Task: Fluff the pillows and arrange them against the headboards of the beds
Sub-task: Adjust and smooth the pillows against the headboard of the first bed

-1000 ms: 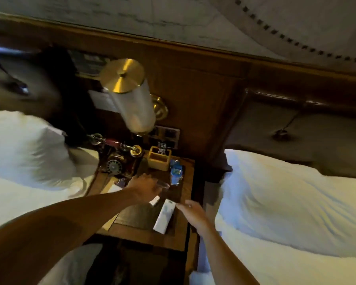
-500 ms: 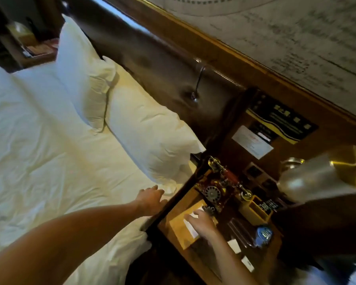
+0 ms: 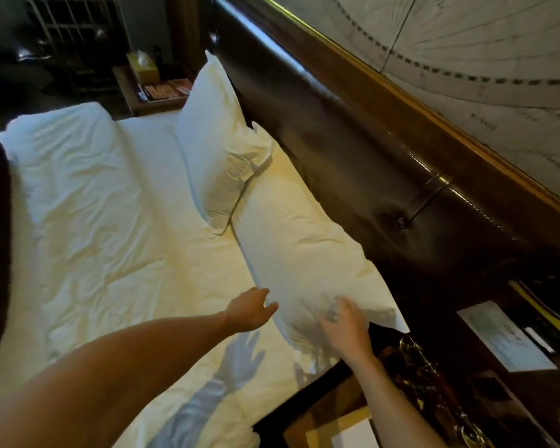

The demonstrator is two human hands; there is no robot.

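Observation:
Two white pillows lie on the bed along a dark padded headboard (image 3: 353, 150). The near pillow (image 3: 298, 240) lies flat beside the headboard. The far pillow (image 3: 214, 140) leans partly upright and overlaps the near one's far end. My left hand (image 3: 249, 310) is at the near pillow's lower left corner, fingers spread, holding nothing. My right hand (image 3: 345, 331) rests with spread fingers on the pillow's near end. The white crumpled duvet (image 3: 104, 221) covers the bed to the left.
A nightstand (image 3: 337, 418) with papers and an ornate telephone (image 3: 427, 376) stands at the lower right, close to my right arm. A reading light (image 3: 401, 221) juts from the headboard. A second bedside table (image 3: 149, 88) with a tissue box stands beyond the bed.
The view has swung left from the nightstand to the bed. My right hand left the nightstand and came onto the near pillow; my left hand moved from the bed edge to the pillow's corner.

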